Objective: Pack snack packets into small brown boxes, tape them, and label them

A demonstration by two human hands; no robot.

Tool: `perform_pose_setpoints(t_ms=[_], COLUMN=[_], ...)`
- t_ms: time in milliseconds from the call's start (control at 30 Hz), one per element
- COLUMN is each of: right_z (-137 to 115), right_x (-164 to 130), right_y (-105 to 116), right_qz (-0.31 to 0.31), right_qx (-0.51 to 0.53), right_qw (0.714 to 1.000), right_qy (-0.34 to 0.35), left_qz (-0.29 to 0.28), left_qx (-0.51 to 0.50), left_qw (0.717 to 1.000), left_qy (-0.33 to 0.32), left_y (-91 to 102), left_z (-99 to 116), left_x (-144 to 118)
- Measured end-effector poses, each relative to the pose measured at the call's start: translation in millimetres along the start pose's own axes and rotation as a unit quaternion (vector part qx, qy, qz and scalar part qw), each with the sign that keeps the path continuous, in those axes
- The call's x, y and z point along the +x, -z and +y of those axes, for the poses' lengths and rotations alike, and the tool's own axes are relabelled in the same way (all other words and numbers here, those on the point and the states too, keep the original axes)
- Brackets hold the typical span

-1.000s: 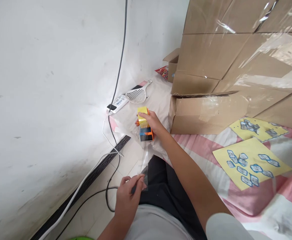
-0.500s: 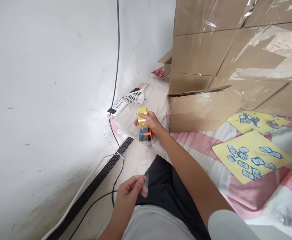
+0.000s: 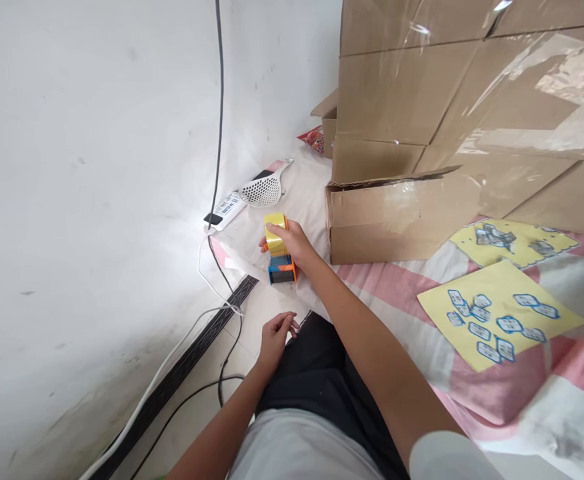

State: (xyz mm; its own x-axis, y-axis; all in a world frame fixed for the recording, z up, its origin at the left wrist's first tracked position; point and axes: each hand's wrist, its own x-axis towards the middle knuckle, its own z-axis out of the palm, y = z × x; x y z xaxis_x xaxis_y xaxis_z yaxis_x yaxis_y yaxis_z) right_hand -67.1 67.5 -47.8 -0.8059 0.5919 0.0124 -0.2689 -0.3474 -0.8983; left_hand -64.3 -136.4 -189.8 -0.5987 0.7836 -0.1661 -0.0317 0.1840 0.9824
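Observation:
My right hand [image 3: 292, 241] is closed around a tape dispenser [image 3: 282, 272], orange and blue, with a yellowish roll of clear tape [image 3: 275, 231] on it. The dispenser is over the near corner of the bed, its blue front pointing toward me. Nearer my body, above my dark trousers, my left hand [image 3: 277, 335] has its fingertips pinched together. A short bit of the clear tape seems to stick out from its fingers, though it is very hard to see. Left of the dispenser, on the bed, lies a white slotted strainer spoon [image 3: 262, 191].
A large cardboard stack [image 3: 397, 100] under clear wrap stands on the bed, with an open carton [image 3: 392, 220] before it. Yellow sheets of paper [image 3: 492, 293] with stuck-on cutouts lie at right. A power strip [image 3: 227, 210] and cables [image 3: 221, 113] are along the wall.
My left hand has moved up and away from my body, closer to the dispenser. The tape strip between the hands shows less now. My right hand keeps its hold, and the view has shifted slightly.

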Motion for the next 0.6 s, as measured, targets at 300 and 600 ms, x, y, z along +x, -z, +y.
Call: perform_pose_setpoints(t_ms=[300,600], right_z=[0,2], right_x=[0,-1], right_y=[-5,-6], right_qz=[0.005,0.003], right_qx=[-0.017,-0.026], right_qw=[1.000,1.000], right_qy=[-0.002,0.004], left_qz=[0.004,-0.006], left_qx=[-0.002,0.014], left_qw=[0.999,0.995], left_qy=[-0.052,-0.095], left_y=[-4.5,-7.3], left_z=[-25,-29], left_x=[45,67])
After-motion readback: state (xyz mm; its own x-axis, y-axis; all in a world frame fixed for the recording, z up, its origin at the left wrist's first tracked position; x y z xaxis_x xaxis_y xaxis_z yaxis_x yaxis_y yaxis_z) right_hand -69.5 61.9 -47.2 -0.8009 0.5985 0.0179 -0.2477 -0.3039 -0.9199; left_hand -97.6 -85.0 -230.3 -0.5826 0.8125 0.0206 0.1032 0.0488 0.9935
